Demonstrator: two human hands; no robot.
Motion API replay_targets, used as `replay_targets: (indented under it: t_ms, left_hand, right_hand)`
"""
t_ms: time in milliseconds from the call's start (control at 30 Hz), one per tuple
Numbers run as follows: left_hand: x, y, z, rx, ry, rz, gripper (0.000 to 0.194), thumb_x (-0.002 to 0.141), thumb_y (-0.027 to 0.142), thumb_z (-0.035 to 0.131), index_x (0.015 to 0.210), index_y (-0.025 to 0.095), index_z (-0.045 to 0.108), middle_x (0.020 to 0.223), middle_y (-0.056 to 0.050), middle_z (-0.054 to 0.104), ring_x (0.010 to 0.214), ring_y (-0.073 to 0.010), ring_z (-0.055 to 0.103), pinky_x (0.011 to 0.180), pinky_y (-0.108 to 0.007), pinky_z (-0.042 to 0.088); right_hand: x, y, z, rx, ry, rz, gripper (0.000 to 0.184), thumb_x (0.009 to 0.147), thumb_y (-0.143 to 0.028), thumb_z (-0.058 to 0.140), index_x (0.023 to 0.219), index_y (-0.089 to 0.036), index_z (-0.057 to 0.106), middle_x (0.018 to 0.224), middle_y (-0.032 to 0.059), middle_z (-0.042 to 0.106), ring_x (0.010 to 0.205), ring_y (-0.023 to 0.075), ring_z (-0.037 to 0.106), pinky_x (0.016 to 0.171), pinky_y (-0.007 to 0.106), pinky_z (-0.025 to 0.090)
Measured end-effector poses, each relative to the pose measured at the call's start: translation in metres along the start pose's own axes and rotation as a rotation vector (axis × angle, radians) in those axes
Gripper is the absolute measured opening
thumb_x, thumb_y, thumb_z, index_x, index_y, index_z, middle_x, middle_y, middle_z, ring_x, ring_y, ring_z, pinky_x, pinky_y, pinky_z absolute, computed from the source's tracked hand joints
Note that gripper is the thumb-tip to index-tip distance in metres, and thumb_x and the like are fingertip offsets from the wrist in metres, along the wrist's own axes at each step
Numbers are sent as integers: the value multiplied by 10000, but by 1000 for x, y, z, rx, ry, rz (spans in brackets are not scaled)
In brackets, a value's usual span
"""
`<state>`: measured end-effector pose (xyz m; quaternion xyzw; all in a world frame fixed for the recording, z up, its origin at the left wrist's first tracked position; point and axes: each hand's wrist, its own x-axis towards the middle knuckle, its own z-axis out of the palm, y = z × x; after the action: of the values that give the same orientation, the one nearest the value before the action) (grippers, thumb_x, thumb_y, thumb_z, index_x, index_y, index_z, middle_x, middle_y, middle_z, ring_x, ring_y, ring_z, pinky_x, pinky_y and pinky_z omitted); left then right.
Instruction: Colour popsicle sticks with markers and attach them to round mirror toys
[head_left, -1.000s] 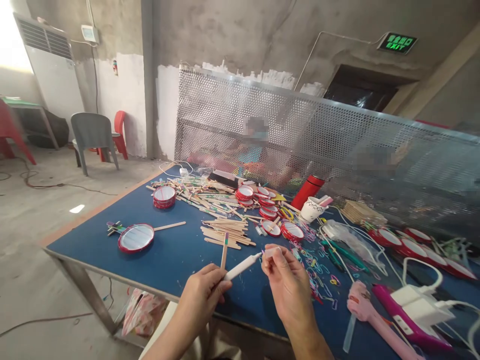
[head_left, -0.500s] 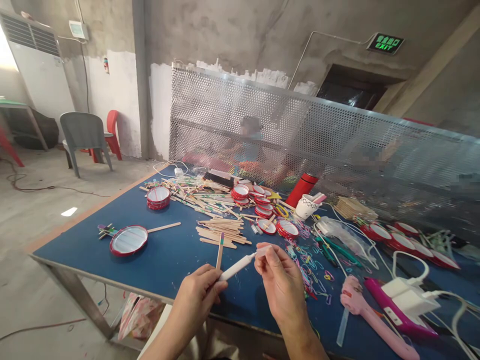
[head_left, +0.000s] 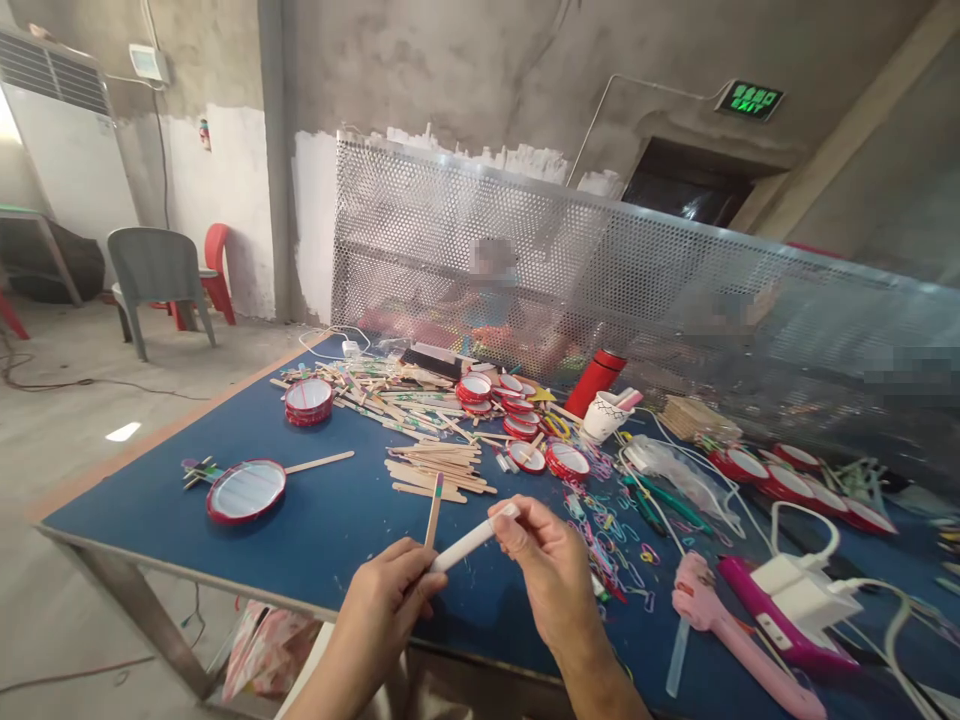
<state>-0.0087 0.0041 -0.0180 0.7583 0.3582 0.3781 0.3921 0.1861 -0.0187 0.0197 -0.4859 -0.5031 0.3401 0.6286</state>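
My left hand (head_left: 384, 600) is closed around the lower end of a white marker pen (head_left: 466, 544). A wooden craft stick (head_left: 433, 515) with a purple and green tip stands up out of the same grip. With thumb and fingers, my right hand (head_left: 553, 572) pinches the pen's cap (head_left: 505, 513), which sits at the pen's upper end. Beyond the hands lies a pile of plain craft sticks (head_left: 435, 462). To the left, a round drum-like piece (head_left: 247, 490) with a red rim and a stick handle rests on the blue table (head_left: 315, 530).
A stack of red-rimmed rounds (head_left: 308, 402) stands behind. Loose coloured loops (head_left: 622, 545), a pink glue gun (head_left: 739, 635) and a purple power strip (head_left: 780, 615) lie to the right. A red flask (head_left: 596, 383) and white cup (head_left: 604, 416) stand near the perforated metal screen (head_left: 420, 220).
The cap in my right hand has come onto the pen, covering the thin tip that showed before. The view has shifted slightly, and both hands keep their holds.
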Motion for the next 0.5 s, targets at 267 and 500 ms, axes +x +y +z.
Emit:
replay_targets:
  t_ms: [267, 500]
  left_hand:
    - [6, -21, -2, -8, -7, 31, 265, 964, 419, 629, 824, 255, 784, 751, 1, 738, 561, -128, 707, 571, -153, 562]
    - [6, -35, 5, -91, 124, 129, 368, 968, 599, 578, 965, 333, 831, 733, 11, 768, 581, -126, 728, 603, -136, 580]
  right_hand:
    - [2, -2, 10, 21, 9, 40, 420, 792, -605, 785, 757, -199, 685, 610, -41, 482, 559, 103, 367, 521, 245, 334]
    - [64, -48, -44, -153, 304, -99, 469, 753, -656, 774, 760, -193, 701, 571, -43, 500, 509, 108, 397, 482, 255, 320]
